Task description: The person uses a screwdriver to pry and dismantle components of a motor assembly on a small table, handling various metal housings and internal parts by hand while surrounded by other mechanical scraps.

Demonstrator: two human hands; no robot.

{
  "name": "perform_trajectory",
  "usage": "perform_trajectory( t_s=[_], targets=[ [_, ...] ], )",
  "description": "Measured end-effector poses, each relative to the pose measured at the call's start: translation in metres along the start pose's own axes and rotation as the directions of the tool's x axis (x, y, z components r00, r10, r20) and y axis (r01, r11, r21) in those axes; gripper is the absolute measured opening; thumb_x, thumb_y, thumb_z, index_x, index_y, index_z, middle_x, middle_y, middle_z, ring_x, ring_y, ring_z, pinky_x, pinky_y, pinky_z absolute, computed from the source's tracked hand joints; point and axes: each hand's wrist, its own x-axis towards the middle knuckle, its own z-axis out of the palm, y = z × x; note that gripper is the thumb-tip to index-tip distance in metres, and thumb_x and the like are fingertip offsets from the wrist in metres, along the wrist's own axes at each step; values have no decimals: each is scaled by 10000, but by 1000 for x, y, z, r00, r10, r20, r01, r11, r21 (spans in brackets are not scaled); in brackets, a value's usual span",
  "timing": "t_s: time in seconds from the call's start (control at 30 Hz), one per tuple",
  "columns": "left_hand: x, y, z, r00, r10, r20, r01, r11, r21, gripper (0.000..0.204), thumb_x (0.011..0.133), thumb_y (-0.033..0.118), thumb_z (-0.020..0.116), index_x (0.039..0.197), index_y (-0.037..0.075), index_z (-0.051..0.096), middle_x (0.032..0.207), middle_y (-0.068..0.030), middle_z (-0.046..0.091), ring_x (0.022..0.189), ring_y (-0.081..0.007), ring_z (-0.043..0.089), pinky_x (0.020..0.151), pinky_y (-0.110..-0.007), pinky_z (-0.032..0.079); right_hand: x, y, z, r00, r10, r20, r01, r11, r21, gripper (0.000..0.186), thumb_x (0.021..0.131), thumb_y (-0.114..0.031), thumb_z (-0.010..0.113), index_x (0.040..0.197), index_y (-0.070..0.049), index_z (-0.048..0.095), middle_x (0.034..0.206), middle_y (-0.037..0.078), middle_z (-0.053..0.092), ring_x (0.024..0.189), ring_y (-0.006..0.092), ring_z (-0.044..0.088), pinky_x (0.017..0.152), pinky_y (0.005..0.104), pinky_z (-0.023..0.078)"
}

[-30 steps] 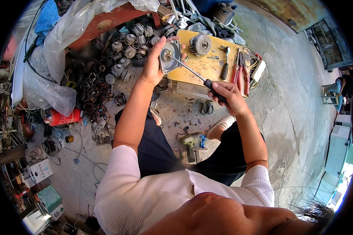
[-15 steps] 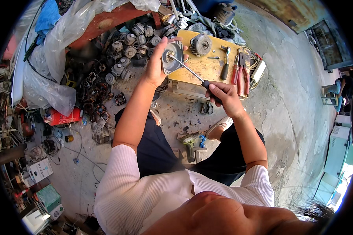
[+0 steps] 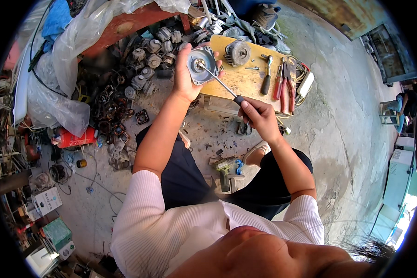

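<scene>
My left hand [image 3: 185, 76] is closed round a grey metal motor end cover [image 3: 208, 62], its hollow inner side facing me. In my right hand [image 3: 260, 118] is a screwdriver [image 3: 224, 85] with a black handle. The tip of its shaft reaches into the round middle of the cover. Beyond the cover, a motor body [image 3: 237, 53] rests on the yellow wooden board [image 3: 217, 95]. To its right lie a ratchet wrench [image 3: 267, 76], red-handled pliers [image 3: 287, 85] and a small bolt [image 3: 252, 68].
A heap of motor parts [image 3: 146, 69] covers the floor at the left. Between my feet stands a green cordless drill [image 3: 224, 172]. A white power strip [image 3: 306, 84] with cables lies beside the board. Farther left is a red cylinder [image 3: 76, 138].
The end cover has turned a little more toward me and shifted slightly left. My right hand has moved slightly left with the screwdriver, whose tip stays in the cover's middle.
</scene>
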Motion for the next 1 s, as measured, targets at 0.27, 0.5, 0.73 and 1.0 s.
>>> perform_trajectory(
  t_s=[0.27, 0.5, 0.73, 1.0],
  targets=[
    [2, -12, -4, 994, 81, -78, -84, 996, -36, 509, 933, 533, 445, 1200, 117, 568, 1056, -119, 645, 941, -285, 641, 893, -536, 511, -7, 9, 27, 993, -105, -62, 86, 963, -254, 334, 1021, -260, 536, 1239, -26, 633, 735, -12, 579, 608, 53, 487, 560, 224, 426],
    [4, -17, -8, 986, 102, -132, -113, 991, -78, 484, 915, 515, 456, 1191, 135, 573, 1051, -101, 643, 958, -280, 627, 907, -548, 486, -4, 20, 31, 999, 35, -13, -35, 999, 8, 347, 1025, -306, 517, 1120, -1, 653, 724, -21, 553, 584, 54, 457, 516, 227, 391],
    [4, -21, -7, 972, 126, -198, -128, 992, 7, 489, 917, 508, 443, 1208, 134, 566, 1075, -102, 638, 953, -280, 625, 901, -550, 487, -3, 13, 25, 953, 249, 172, -294, 894, 338, 386, 1039, -359, 481, 1267, -65, 586, 778, -13, 514, 552, 37, 384, 448, 187, 278],
    [3, -17, 2, 976, 170, -134, -165, 985, 53, 528, 929, 512, 412, 1241, 111, 556, 1084, -123, 644, 975, -292, 634, 912, -568, 496, -3, 7, 21, 996, 73, 56, -75, 997, 34, 369, 1038, -344, 492, 1201, -48, 639, 700, -28, 536, 536, 34, 433, 466, 187, 349]
  ],
)
